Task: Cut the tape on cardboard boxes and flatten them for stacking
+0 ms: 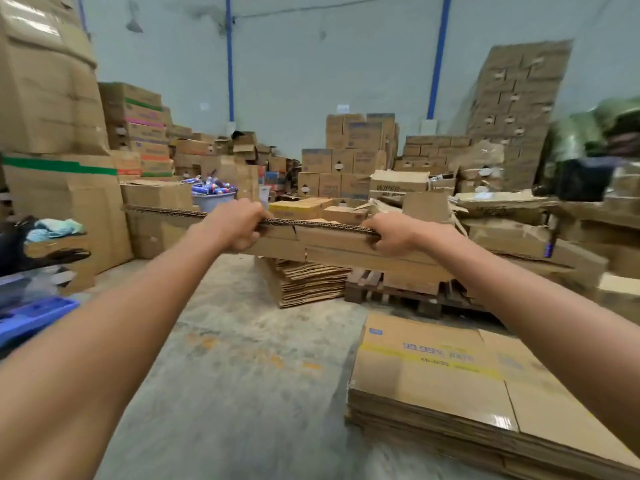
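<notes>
Wooden pallet on concrete floor; grey tub holding bottles; blue crate, far left; blue wall pipe.

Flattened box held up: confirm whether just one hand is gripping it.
No, the left hand and the right hand both grip the corrugated edge of the flattened box, set apart along it.

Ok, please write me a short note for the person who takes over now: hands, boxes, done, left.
Left hand: grips the flattened box at its near edge.
Right hand: grips the same edge.
The box is held level in the air.
Done: this box is flat; near stack of flat boxes lies at lower right, far stack beside the pallet.
Left: lay it on a stack, likely the near one.
</notes>
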{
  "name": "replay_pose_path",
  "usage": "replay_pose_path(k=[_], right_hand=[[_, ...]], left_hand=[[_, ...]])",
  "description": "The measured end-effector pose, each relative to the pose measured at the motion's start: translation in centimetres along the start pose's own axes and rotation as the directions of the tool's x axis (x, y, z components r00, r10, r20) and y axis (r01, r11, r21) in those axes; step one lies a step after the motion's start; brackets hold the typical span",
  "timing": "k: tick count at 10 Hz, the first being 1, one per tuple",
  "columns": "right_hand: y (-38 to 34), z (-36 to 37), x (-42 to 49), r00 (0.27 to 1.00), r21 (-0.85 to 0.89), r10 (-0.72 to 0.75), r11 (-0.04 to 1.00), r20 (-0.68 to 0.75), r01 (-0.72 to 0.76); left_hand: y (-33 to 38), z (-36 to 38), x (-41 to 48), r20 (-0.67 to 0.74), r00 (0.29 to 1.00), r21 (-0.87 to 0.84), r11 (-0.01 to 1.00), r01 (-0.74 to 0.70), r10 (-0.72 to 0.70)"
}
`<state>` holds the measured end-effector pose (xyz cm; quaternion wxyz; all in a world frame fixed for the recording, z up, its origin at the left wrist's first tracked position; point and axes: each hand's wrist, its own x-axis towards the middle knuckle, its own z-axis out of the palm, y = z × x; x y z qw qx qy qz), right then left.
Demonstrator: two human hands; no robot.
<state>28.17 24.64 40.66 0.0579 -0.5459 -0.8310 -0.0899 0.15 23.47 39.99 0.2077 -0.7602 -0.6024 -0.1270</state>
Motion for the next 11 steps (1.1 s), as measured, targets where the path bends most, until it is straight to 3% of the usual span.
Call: replay_pose_path(k=[2,4,5,6,7,8,9,10,11], right_hand=[[15.8,5.0,-4.8,0.972,-0.159,0.229,0.959,-0.058,-0.235],[31.7,20.4,-8.9,0.908,-0.185,0.419,0.893,0.004,-0.411],[36.3,30.9,-10.8,0.881,-0.201,0.466,0.874,0.085,-0.443],[39.8,42.9,-13.2,0.823,-0.134,0.451,0.892,0.346,-0.432],[40.2,51.4,-15.8,0.802,-0.049,0.458,0.877,0.385,-0.477],[40.7,53.5,-15.9,0.827,-0.025,0.482,0.868,0.291,-0.497],[40.8,53.4,-15.8,0.817,-0.024,0.475,0.869,0.329,-0.495],[40.1,50.8,-14.5,0.733,-0.004,0.502,0.826,0.46,-0.563],[36.7,47.2,-15.5,0.734,0.075,0.512,0.796,0.446,-0.601]], left_hand=[[15.8,9.2,7.8,-0.161,0.978,-0.185,0.969,-0.161,0.132],[32.2,25.5,12.5,-0.151,0.943,-0.17,0.932,-0.321,0.298],[38.0,35.1,12.3,0.02,0.942,-0.173,0.929,-0.328,0.336],[41.9,46.0,10.2,0.358,0.849,-0.282,0.912,-0.298,0.388],[43.6,52.9,7.0,0.441,0.802,-0.305,0.908,-0.288,0.403],[44.2,55.5,6.3,0.337,0.866,-0.26,0.921,-0.292,0.37],[44.3,55.1,6.4,0.426,0.824,-0.231,0.925,-0.3,0.374],[44.3,52.0,8.3,0.561,0.738,-0.246,0.927,-0.283,0.375],[43.1,47.5,8.8,0.609,0.662,-0.34,0.897,-0.281,0.438]])
